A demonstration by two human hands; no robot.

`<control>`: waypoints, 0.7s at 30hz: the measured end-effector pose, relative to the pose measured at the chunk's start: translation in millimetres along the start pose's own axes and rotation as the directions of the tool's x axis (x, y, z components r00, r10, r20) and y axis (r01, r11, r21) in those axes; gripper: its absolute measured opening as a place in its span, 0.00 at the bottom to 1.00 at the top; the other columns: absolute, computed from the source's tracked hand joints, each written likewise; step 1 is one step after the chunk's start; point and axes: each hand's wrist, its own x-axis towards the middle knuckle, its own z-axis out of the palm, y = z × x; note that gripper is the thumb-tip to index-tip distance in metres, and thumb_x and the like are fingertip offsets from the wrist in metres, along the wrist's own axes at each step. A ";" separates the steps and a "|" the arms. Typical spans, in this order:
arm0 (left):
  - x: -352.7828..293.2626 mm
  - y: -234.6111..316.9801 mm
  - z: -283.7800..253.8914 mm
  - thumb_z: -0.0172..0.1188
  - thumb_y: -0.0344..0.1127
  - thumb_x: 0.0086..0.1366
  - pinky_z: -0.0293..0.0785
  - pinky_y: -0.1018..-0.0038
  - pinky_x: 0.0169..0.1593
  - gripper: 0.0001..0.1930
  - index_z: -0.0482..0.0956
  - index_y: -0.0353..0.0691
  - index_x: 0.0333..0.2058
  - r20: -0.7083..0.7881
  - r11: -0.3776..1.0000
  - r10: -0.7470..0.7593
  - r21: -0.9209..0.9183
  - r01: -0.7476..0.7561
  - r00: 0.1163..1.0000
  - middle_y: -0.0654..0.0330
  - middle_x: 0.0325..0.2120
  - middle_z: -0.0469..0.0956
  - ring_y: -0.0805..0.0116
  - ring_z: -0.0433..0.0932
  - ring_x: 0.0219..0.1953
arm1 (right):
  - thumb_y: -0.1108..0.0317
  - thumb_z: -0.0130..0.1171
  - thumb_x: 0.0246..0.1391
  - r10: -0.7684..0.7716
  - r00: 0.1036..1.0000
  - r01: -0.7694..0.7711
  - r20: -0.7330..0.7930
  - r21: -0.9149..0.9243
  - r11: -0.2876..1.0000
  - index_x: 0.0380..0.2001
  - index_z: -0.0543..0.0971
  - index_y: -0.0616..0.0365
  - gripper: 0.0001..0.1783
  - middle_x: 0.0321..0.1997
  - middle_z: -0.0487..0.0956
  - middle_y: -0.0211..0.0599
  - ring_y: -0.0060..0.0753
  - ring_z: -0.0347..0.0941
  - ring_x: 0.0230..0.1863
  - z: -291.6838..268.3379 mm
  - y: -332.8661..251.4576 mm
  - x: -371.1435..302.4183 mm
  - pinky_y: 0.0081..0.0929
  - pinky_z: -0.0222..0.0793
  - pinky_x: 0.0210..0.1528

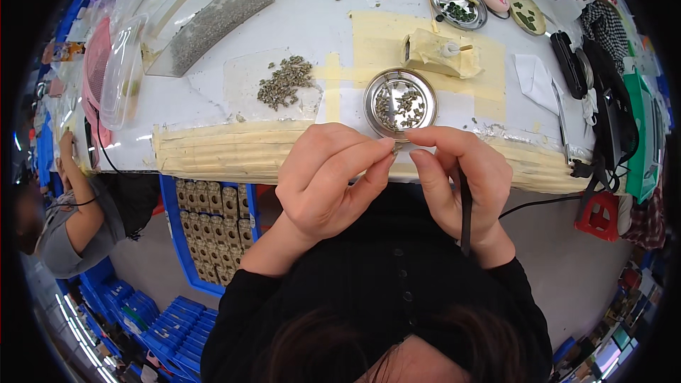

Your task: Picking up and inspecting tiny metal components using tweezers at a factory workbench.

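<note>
My left hand [330, 181] is closed in a pinch at the near edge of the table, with a tiny greyish metal part [395, 149] between thumb and forefinger. Just to its right is my right hand [468, 181], its thumb and forefinger apart near the pinch. A dark, slender, flat tool [465, 213] is held in the curled fingers of that hand; its exact kind is unclear. Right beyond both hands stands a round metal dish [368, 112] with many small metal parts in it. A loose pile of similar small parts [285, 81] lies to the left.
A tape-covered block [443, 55] stands behind the dish. Farther right are a metal plate of dark green pieces [460, 13] and a black case [567, 64]. At left sits a clear bin of grey bits [213, 25]. Below is a blue crate [186, 259]; another person [78, 220] sits left.
</note>
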 end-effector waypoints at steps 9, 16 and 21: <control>-1.3 -1.9 3.3 0.67 0.17 0.47 0.73 0.73 0.31 0.12 0.80 0.31 0.34 0.001 0.999 0.038 0.017 -0.038 0.999 0.56 0.27 0.78 0.63 0.77 0.28 | 0.79 0.66 0.42 -0.060 0.998 0.060 0.006 -0.004 0.998 0.34 0.82 0.57 0.12 0.17 0.75 0.29 0.23 0.67 0.14 3.4 4.0 0.9 0.21 0.60 0.18; -0.4 -1.4 4.4 0.67 0.17 0.48 0.73 0.73 0.31 0.12 0.80 0.32 0.33 -0.004 0.999 0.027 -0.016 -0.027 1.000 0.55 0.27 0.78 0.63 0.77 0.28 | 0.79 0.65 0.43 -0.014 1.000 0.014 0.021 0.026 1.000 0.32 0.81 0.58 0.09 0.18 0.75 0.29 0.23 0.68 0.15 3.9 4.4 1.0 0.21 0.61 0.18; -0.9 -0.9 5.2 0.67 0.18 0.48 0.73 0.74 0.31 0.12 0.80 0.32 0.33 -0.019 1.000 0.002 -0.027 -0.003 1.000 0.55 0.26 0.78 0.64 0.77 0.28 | 0.79 0.65 0.44 -0.023 1.000 0.022 0.014 0.032 0.999 0.32 0.81 0.58 0.09 0.19 0.76 0.31 0.25 0.70 0.16 5.2 5.1 1.2 0.21 0.63 0.20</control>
